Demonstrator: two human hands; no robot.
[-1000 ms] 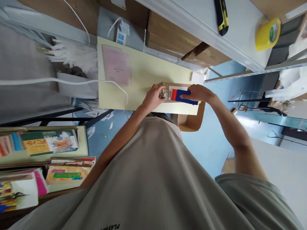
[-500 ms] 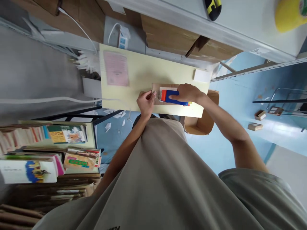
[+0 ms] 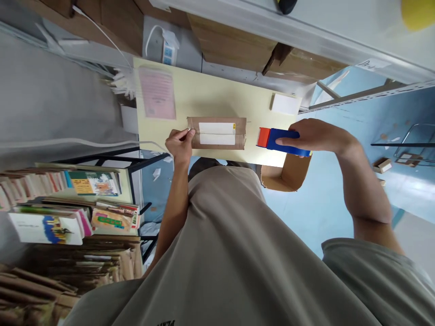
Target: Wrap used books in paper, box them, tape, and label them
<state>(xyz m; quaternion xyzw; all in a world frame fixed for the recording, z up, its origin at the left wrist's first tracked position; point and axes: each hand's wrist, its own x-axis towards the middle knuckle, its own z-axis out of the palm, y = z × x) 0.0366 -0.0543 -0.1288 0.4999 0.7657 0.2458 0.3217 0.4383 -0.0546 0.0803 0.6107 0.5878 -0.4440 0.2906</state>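
A flat brown cardboard parcel (image 3: 240, 138) lies on the pale yellow tabletop (image 3: 210, 95), with a white label (image 3: 214, 128) on its upper face. At its left end, the thumb and fingers of my left hand (image 3: 180, 146) are pinched on the parcel's edge; a small shiny bit shows at the fingertips. My right hand (image 3: 317, 132) grips a blue tape dispenser (image 3: 283, 140) with a red front, held to the right of the parcel and apart from it. Whether clear tape stretches between them cannot be made out.
A pink sheet (image 3: 157, 93) lies at the table's left, a white pad (image 3: 284, 103) at its right rear. An open carton (image 3: 288, 174) stands below the right edge. A metal shelf (image 3: 238, 31) spans the far side. Books (image 3: 102, 183) fill a rack at left.
My right hand has moved the tape dispenser off the parcel to the right, uncovering the label. The parcel and my left hand have shifted left together; the view has also moved slightly.
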